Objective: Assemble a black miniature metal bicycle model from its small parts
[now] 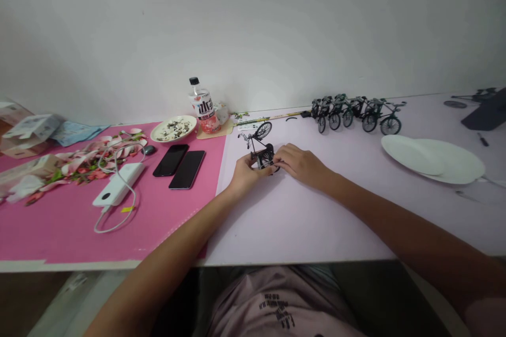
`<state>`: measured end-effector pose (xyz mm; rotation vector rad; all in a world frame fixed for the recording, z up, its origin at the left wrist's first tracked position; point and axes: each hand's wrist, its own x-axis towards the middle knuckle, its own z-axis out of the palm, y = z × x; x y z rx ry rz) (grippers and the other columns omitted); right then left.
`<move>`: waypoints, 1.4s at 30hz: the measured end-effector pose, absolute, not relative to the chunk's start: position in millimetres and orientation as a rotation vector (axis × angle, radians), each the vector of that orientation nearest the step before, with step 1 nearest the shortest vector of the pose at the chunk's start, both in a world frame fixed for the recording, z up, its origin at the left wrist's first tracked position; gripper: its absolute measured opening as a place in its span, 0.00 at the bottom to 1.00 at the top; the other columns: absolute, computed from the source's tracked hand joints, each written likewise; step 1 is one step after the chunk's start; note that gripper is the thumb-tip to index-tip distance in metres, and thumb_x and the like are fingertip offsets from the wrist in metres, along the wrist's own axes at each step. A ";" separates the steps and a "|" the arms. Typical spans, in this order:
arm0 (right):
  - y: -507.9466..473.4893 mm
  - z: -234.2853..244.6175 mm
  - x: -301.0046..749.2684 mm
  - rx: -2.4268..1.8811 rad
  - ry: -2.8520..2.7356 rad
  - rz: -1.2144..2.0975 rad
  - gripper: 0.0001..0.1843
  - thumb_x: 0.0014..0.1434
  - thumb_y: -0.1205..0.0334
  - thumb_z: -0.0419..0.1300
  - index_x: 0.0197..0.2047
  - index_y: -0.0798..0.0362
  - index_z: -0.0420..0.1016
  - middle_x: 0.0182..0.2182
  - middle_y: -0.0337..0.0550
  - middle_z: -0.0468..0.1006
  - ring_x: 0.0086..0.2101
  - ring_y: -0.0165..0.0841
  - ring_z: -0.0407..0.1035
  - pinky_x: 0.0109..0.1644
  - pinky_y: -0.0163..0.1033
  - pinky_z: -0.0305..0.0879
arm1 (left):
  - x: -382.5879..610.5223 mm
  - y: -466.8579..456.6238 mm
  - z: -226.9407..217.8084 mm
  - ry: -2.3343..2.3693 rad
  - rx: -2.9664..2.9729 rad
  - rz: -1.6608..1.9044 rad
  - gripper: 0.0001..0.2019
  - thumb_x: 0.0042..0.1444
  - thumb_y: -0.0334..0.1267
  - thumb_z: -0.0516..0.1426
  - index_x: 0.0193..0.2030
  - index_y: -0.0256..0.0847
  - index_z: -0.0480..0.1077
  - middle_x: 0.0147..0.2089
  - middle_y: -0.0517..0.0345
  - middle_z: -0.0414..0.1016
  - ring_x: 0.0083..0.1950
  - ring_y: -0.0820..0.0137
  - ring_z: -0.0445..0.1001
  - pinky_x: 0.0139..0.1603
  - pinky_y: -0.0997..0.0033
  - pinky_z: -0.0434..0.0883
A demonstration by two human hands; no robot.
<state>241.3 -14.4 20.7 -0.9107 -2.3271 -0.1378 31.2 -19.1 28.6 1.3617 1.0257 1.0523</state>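
A small black model bicycle (259, 145) is tilted up on the pale table, its front wheel pointing away toward the wall. My left hand (247, 171) grips it around the rear part, thumb and fingers on either side. From the right, my right hand (298, 160) has its fingers pinched together at the rear wheel. Whatever small part lies under those fingertips is too hidden to name. Several finished-looking model bicycles (356, 110) stand in a row near the wall, to the right of my hands.
White plates (454, 160) lie at the right, with a dark box-like object (486, 110) beyond. On the pink cover at the left are two phones (187, 169), a white power bank (118, 184) with a cable, artificial flowers (106, 155), a bowl (173, 129) and a drink bottle (203, 108).
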 end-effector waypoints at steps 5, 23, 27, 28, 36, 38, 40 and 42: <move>-12.7 16.4 240.9 -1.036 -2.346 -0.028 0.03 0.71 0.63 0.57 0.42 0.48 0.68 0.41 0.44 0.76 0.42 0.37 0.71 0.30 0.36 0.59 | 31.2 -19.8 30.8 1.008 1.390 1.035 0.31 0.41 0.41 0.75 0.54 0.34 0.78 0.50 0.47 0.83 0.35 0.69 0.80 0.37 0.72 0.76; -13.7 16.0 242.1 -1.053 -2.322 0.003 0.04 0.73 0.62 0.54 0.44 0.49 0.69 0.42 0.46 0.77 0.43 0.39 0.73 0.31 0.38 0.61 | 33.4 -21.8 33.3 1.005 1.353 1.061 0.32 0.39 0.41 0.76 0.52 0.34 0.78 0.49 0.46 0.83 0.36 0.66 0.81 0.36 0.70 0.77; -16.1 19.1 240.9 -1.032 -2.315 -0.025 0.04 0.72 0.63 0.55 0.44 0.49 0.70 0.41 0.46 0.78 0.43 0.39 0.73 0.31 0.38 0.63 | 34.2 -22.8 34.6 1.014 1.332 1.065 0.34 0.36 0.41 0.77 0.53 0.34 0.77 0.51 0.46 0.83 0.35 0.68 0.81 0.36 0.70 0.77; -16.6 20.0 240.7 -1.019 -2.313 -0.039 0.04 0.72 0.63 0.55 0.44 0.50 0.70 0.41 0.46 0.78 0.43 0.39 0.73 0.31 0.38 0.64 | 34.2 -23.1 35.1 1.020 1.326 1.064 0.35 0.36 0.41 0.77 0.53 0.34 0.77 0.52 0.45 0.82 0.35 0.68 0.81 0.36 0.71 0.77; -17.9 22.3 239.0 -0.863 -2.285 -0.183 0.07 0.71 0.67 0.56 0.42 0.50 0.74 0.37 0.45 0.81 0.42 0.38 0.75 0.35 0.38 0.69 | 34.0 -23.8 36.5 1.019 1.296 1.066 0.36 0.35 0.40 0.77 0.54 0.34 0.76 0.52 0.46 0.83 0.34 0.68 0.80 0.34 0.72 0.75; -18.2 22.1 238.2 -0.850 -2.268 -0.181 0.08 0.71 0.66 0.56 0.41 0.50 0.75 0.35 0.44 0.82 0.41 0.37 0.75 0.36 0.39 0.70 | 33.9 -22.7 35.0 1.012 1.295 1.074 0.36 0.35 0.40 0.77 0.53 0.34 0.77 0.50 0.46 0.83 0.34 0.68 0.81 0.35 0.71 0.76; -18.3 22.3 237.9 -0.839 -2.248 -0.160 0.08 0.71 0.65 0.56 0.41 0.50 0.77 0.35 0.44 0.83 0.41 0.37 0.75 0.37 0.40 0.71 | 33.6 -21.5 33.4 1.009 1.298 1.076 0.34 0.35 0.41 0.77 0.52 0.34 0.77 0.49 0.47 0.83 0.35 0.67 0.81 0.36 0.71 0.77; -17.9 22.8 238.4 -0.814 -2.224 -0.125 0.08 0.71 0.65 0.58 0.42 0.49 0.79 0.36 0.44 0.84 0.40 0.38 0.76 0.39 0.42 0.73 | 33.2 -20.8 32.3 1.011 1.298 1.072 0.33 0.35 0.41 0.77 0.50 0.34 0.78 0.48 0.47 0.84 0.35 0.66 0.81 0.36 0.70 0.77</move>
